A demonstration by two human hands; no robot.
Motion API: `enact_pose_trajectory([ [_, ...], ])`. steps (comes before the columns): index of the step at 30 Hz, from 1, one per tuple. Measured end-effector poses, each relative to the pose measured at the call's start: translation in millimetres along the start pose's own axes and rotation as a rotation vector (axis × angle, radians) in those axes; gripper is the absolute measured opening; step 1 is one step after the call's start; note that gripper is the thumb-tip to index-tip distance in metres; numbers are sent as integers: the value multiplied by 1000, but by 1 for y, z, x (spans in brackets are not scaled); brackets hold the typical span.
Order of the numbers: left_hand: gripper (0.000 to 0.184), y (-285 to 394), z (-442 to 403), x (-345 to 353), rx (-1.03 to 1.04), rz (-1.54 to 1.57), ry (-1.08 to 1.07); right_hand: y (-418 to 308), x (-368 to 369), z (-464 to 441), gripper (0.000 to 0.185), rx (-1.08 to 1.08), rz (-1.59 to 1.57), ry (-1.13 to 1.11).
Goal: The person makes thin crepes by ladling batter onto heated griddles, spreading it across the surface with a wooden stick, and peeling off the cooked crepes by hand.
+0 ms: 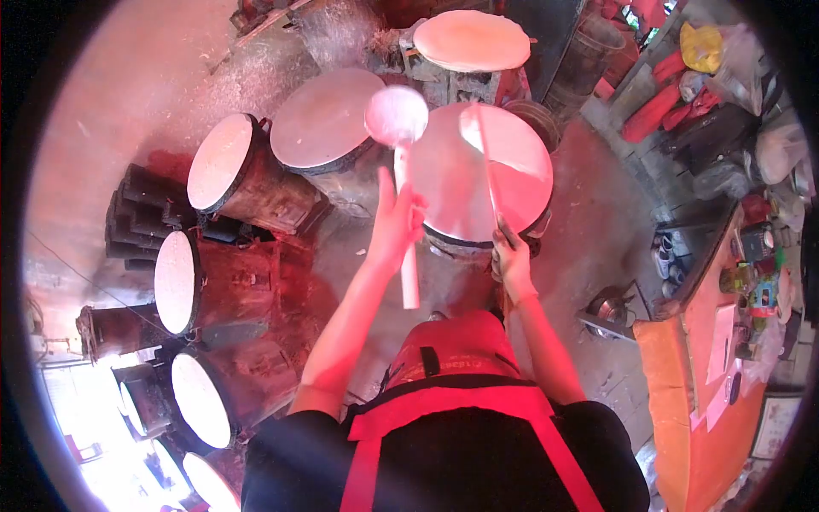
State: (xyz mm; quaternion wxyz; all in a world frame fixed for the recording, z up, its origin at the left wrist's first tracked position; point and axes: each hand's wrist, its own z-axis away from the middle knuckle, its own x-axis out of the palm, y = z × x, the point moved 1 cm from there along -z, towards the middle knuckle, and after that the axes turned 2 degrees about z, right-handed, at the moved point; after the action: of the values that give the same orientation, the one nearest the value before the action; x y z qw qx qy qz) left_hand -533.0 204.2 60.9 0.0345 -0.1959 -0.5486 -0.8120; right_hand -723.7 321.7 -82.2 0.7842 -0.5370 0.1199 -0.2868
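My left hand (398, 224) is closed round the pale handle of a ladle (397, 115), whose round bowl is raised over the left edge of a round griddle (445, 183). In my right hand (512, 263) is a long, thin spreader (488, 162); it reaches away from me across the griddle. A whitish layer that looks like batter (516, 147) covers the far right part of the griddle, beside the spreader. Whether the spreader touches the surface I cannot tell. The ladle's contents are too blurred to make out.
Another griddle (328, 115) stands to the left, with several drum stoves (220, 162) beyond it. A stack of round flatbreads (472, 41) lies at the back. Dark cylinders (141, 213) are piled far left. At right is a cluttered table (717, 341) with an orange cloth.
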Motion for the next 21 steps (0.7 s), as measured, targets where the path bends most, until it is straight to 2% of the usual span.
enact_pose_trajectory([
  [1, 53, -8, 11, -11, 78, -69, 16, -7, -8, 11, 44, 31, -73, -73],
  [2, 47, -25, 17, -30, 58, -140, -5, -8, -17, 21, 43, 62, -146, -144],
  [3, 42, -43, 20, -51, 39, -214, -28, -2, -26, 27, 42, 125, -44, 16],
  [4, 27, -57, 27, -71, -51, -242, -19, 6, -34, 32, 41, -9, -97, 71],
  [5, 22, -68, 38, -84, -142, -267, -9, 14, -37, 26, 40, -66, -109, 195],
  [6, 22, -75, 52, -91, -161, -244, 33, 18, -39, 26, 40, -118, -118, 319],
  [7, 31, -81, 65, -97, -178, -222, 74, 21, -39, 19, 40, -148, -38, 338],
  [8, 31, -88, 76, -102, -180, -218, 79, 34, -40, -2, 40, -145, -34, 335],
  [10, 34, -109, 93, -116, -253, -111, 189, 72, -39, -58, 41, -370, 108, 88],
  [12, 34, -129, 103, -126, -244, -53, 218, 49, -11, -74, 44, -316, 163, 71],
  [14, 33, -142, 109, -127, -231, 10, 252, 20, 3, -70, 45, -240, 62, 20],
  [16, 33, -151, 114, -120, -239, 22, 318, -10, 3, -57, 45, -55, -13, -184],
  [18, 31, -160, 121, -111, -239, 13, 347, -40, -26, -39, 47, 128, -98, -245],
  [21, 29, -168, 123, -94, -228, 32, 382, -29, -76, -46, 45, -8, 2, -13],
])
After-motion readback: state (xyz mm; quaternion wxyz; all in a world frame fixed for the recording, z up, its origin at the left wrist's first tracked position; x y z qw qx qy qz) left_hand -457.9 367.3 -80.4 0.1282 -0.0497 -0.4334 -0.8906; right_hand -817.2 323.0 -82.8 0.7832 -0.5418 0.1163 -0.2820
